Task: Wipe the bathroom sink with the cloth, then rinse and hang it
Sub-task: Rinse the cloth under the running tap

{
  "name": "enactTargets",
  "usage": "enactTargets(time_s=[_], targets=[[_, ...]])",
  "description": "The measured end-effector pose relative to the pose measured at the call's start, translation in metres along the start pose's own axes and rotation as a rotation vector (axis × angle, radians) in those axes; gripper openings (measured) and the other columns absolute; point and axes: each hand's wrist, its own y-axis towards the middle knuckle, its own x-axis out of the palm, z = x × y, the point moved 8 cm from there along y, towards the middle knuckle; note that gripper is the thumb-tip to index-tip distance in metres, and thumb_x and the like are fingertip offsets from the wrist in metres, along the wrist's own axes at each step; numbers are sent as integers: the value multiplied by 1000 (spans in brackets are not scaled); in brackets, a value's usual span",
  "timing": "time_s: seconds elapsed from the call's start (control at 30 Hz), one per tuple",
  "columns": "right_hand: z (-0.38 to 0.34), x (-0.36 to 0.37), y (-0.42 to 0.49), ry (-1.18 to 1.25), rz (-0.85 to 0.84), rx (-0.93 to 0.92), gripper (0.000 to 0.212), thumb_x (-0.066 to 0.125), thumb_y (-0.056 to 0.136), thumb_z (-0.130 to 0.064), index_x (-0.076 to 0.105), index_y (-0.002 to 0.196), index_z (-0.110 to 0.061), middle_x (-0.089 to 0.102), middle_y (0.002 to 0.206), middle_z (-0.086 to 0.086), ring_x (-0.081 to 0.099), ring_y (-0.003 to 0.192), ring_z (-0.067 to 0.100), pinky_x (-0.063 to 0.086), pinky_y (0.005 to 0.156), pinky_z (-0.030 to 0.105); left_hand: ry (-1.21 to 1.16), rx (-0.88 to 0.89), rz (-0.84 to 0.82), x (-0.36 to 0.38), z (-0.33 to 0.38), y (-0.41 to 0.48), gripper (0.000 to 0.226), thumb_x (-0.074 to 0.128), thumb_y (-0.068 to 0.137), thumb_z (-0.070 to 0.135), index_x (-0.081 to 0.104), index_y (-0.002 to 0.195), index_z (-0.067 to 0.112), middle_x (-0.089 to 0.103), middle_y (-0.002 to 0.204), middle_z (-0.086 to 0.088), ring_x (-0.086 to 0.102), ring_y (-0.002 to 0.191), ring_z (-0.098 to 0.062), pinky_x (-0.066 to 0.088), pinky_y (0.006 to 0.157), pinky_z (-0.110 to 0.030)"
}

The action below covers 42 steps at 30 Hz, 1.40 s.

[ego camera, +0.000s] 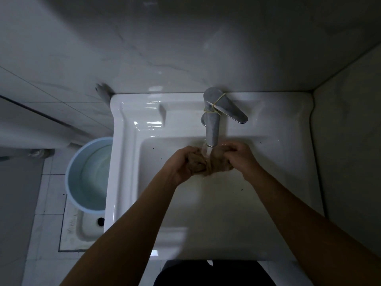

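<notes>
A tan cloth (208,164) is bunched up between both my hands over the basin of the white sink (125,162). My left hand (181,164) grips its left part and my right hand (241,155) grips its right part. Water runs from the spout of the chrome tap (212,124) straight onto the middle of the cloth. A yellow rubber band is wound around the tap, whose lever points to the right.
A pale blue bucket (72,176) holding water stands on the floor left of the sink, beside a white squat pan with a dark drain hole (101,221). Tiled walls close in behind and on the right. Small dark specks dot the basin.
</notes>
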Motion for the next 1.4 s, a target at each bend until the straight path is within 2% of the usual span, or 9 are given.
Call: enactTargets(time_s=[0.17,0.23,0.43,0.67,0.87,1.0,1.13,1.23,1.4], targets=[[38,10,-1,179,-27,316,8,74,76,-13,75,84,-11,74,84,11,70,79,28,57,80,41,-237,17,21,-5,1,-1,18,44,82,4,53,70,12,60,75,-9,60,71,-26,54,72,-35],[46,23,-6,58,-166,391,20,82,76,-22,74,83,-5,76,80,13,73,75,28,60,79,40,-254,-5,17,-3,-2,-3,12,46,79,7,52,69,11,59,77,-9,58,72,-26,52,75,-37],[25,36,-9,55,-281,264,8,69,90,-13,70,82,-13,69,86,11,67,78,22,54,75,32,-122,-175,194,-27,-29,-8,24,48,99,17,57,83,3,70,67,-15,69,51,-26,59,47,-29],[-13,49,-29,431,-444,98,14,57,71,-5,68,69,-13,64,75,10,61,73,23,47,73,35,263,-327,105,-31,-45,3,79,56,84,73,67,118,3,70,100,-12,62,88,-21,49,75,-29],[-1,14,-9,100,-136,9,12,62,64,-17,71,70,-23,66,71,-1,60,78,22,53,80,47,167,99,87,-14,6,3,38,60,98,32,66,127,7,75,117,-14,75,92,-23,60,66,-30],[19,17,-12,161,-64,121,20,57,80,-6,67,72,-22,66,88,9,62,88,22,53,88,39,740,488,346,-18,37,-11,19,63,95,28,68,103,11,74,98,-8,70,93,-27,59,81,-40],[33,33,-18,404,-20,258,19,47,94,-5,65,97,-13,70,106,14,67,90,27,56,85,40,1064,721,457,-3,44,-32,16,55,93,38,60,95,23,70,83,2,66,78,-22,57,71,-42],[35,39,-24,607,20,324,21,47,95,-9,63,83,-15,71,93,8,65,83,23,53,83,38,837,743,411,2,45,-44,14,54,94,34,59,93,22,71,87,-6,68,80,-28,58,72,-45],[46,71,-34,783,-118,535,34,49,100,-40,67,89,-12,67,83,9,62,77,23,50,72,33,30,273,131,6,16,-34,28,51,103,25,64,119,6,72,113,-18,71,104,-30,59,88,-42]])
